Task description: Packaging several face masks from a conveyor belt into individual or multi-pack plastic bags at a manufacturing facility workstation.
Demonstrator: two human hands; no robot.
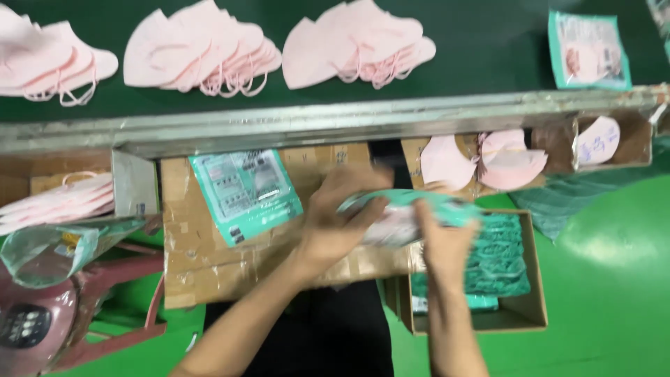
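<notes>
Even overhead light is filling the scene; glare is showing on the green floor (614, 279), motion blur is smearing both hands and the teal packet (405, 213).

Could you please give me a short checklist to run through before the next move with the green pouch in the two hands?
1. Both hands on the green pouch: ok; the left hand and right hand hold it from either side.
2. Pouch filled and closed: cannot tell; it is blurred by motion.
3. Room in the cardboard box: ok; the stack of green pouches sits below its rim.
4. Pink masks within reach: ok; some lie in the tray just ahead.
5. Cardboard work surface free: not ok; a spare pouch lies on it.
</notes>
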